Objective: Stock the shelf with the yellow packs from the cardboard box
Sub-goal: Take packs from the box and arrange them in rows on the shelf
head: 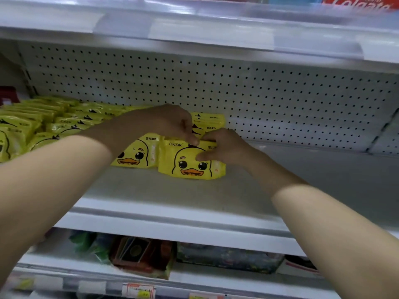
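Both my hands are on a yellow duck pack [190, 162] that stands upright on the white shelf [164, 190]. My left hand [172, 124] reaches over from the left and pinches the pack's top edge. My right hand [224, 147] grips its upper right corner, thumb on the front face. A second duck pack [136, 155] stands just left of it, partly behind my left forearm. More yellow packs [207, 121] stand behind them. Rows of the same packs [43, 124] fill the shelf's left side. The cardboard box is out of view.
A white pegboard wall [259, 91] backs the shelf. To the right of the packs the shelf floor [313, 169] lies bare. The shelf above [194, 33] overhangs with price-label strips. Below, a lower shelf holds mixed packaged goods [226, 255].
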{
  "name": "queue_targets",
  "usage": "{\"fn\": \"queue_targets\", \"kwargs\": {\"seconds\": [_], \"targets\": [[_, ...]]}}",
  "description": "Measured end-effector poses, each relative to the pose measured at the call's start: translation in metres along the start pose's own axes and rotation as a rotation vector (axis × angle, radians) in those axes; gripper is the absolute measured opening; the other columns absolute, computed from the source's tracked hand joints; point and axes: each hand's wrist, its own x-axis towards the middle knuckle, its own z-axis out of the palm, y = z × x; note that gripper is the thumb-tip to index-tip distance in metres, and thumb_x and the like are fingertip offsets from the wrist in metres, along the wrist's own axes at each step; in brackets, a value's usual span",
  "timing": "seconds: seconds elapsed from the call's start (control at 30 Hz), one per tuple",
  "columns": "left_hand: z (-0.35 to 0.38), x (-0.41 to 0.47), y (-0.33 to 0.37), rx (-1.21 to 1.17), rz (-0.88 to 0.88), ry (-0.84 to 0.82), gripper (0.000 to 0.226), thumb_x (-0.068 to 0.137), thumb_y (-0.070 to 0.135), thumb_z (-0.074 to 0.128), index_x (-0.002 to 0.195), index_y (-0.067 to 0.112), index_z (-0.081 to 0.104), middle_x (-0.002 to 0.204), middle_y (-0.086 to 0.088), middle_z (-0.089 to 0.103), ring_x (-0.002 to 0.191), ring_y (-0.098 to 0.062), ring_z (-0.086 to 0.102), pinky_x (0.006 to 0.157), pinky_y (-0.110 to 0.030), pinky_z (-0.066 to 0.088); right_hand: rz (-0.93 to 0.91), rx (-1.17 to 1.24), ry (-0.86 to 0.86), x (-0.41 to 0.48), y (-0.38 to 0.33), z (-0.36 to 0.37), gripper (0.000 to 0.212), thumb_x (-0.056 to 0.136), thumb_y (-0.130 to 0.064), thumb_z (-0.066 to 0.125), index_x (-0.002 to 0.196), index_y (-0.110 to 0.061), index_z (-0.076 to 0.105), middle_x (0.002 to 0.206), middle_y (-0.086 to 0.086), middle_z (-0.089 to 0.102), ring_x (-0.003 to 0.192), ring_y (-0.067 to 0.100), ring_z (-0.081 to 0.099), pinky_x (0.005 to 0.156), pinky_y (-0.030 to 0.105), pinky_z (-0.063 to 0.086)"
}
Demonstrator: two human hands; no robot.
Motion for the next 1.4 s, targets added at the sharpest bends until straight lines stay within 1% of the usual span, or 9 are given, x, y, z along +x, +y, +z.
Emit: {"fn": "queue_targets", "kwargs": {"seconds": [0.13,0.33,0.5,0.6,0.67,0.73,0.8,0.93,1.4], "targets": [[0.022,-0.005,0.001,0.084,-0.06,0.018,0.067,0.065,0.059,0.079,0.119,0.025,0.059,0.114,-0.002,0.057,0.114,-0.023,0.046,0.087,-0.036,0.046,-0.039,-0.234,0.14,-0.004,-0.007,0.006,0.067,0.07,-0.049,0.083,0.13,-0.029,0.062,0.123,0.001,0.061,0.119,0.02,0.05,0.091,0.037,0.048],[0.036,-0.034,0.016,0.127,-0.137,0.223,0.073,0.074,0.051,0.076,0.133,0.018,0.047,0.125,-0.007,0.054,0.121,-0.028,0.04,0.097,-0.041,0.042,-0.033,-0.282,0.189,-0.038,-0.009,-0.001,0.07,0.079,-0.046,0.077,0.14,-0.028,0.05,0.133,0.005,0.053,0.128,0.024,0.039,0.095,0.032,0.037],[0.039,-0.081,0.049,0.049,-0.234,0.225,0.075,0.076,0.049,0.076,0.138,0.02,0.043,0.136,-0.008,0.048,0.13,-0.031,0.037,0.099,-0.041,0.042,-0.003,-0.3,0.113,-0.08,-0.02,-0.01,0.073,0.079,-0.041,0.076,0.143,-0.027,0.045,0.141,0.008,0.05,0.133,0.026,0.036,0.1,0.034,0.039],[0.049,-0.121,0.068,0.03,-0.271,0.233,0.075,0.075,0.049,0.076,0.136,0.019,0.045,0.133,-0.011,0.051,0.124,-0.032,0.043,0.099,-0.046,0.045,0.008,-0.302,0.119,-0.113,-0.034,-0.009,0.071,0.079,-0.037,0.076,0.143,-0.031,0.045,0.14,0.007,0.051,0.131,0.027,0.039,0.103,0.038,0.042],[0.057,-0.151,0.08,-0.002,-0.298,0.23,0.076,0.075,0.05,0.077,0.135,0.016,0.046,0.131,-0.012,0.051,0.122,-0.033,0.044,0.099,-0.046,0.045,-0.001,-0.29,0.136,-0.14,-0.044,-0.006,0.066,0.082,-0.034,0.074,0.142,-0.031,0.046,0.135,0.005,0.054,0.125,0.027,0.047,0.098,0.038,0.045],[0.065,-0.181,0.092,-0.052,-0.321,0.244,0.076,0.075,0.048,0.078,0.135,0.015,0.046,0.133,-0.012,0.048,0.124,-0.032,0.041,0.1,-0.043,0.043,-0.019,-0.311,0.116,-0.166,-0.054,-0.001,0.065,0.084,-0.041,0.074,0.141,-0.029,0.045,0.13,0.005,0.056,0.12,0.028,0.05,0.09,0.038,0.045],[0.074,-0.212,0.103,-0.098,-0.363,0.256,0.077,0.074,0.045,0.079,0.136,0.015,0.045,0.134,-0.012,0.045,0.125,-0.031,0.039,0.1,-0.043,0.042,-0.069,-0.343,0.097,-0.189,-0.063,0.007,0.069,0.083,-0.044,0.074,0.143,-0.03,0.043,0.136,0.004,0.053,0.127,0.027,0.043,0.096,0.041,0.042],[0.095,-0.272,0.125,-0.155,-0.492,0.199,0.074,0.074,0.043,0.08,0.135,0.017,0.046,0.129,-0.01,0.043,0.121,-0.03,0.042,0.096,-0.047,0.047,-0.156,-0.299,0.029,-0.232,-0.083,0.03,0.073,0.081,-0.042,0.076,0.144,-0.03,0.042,0.146,0.003,0.045,0.137,0.025,0.033,0.106,0.044,0.037],[0.144,-0.421,0.123,-0.019,-0.683,0.018,0.075,0.071,0.046,0.079,0.132,0.017,0.045,0.129,-0.012,0.044,0.122,-0.034,0.044,0.095,-0.049,0.046,-0.365,-0.279,-0.212,-0.289,-0.164,0.119,0.07,0.079,-0.037,0.077,0.141,-0.033,0.044,0.144,0.002,0.041,0.132,0.025,0.038,0.097,0.044,0.048]]}}
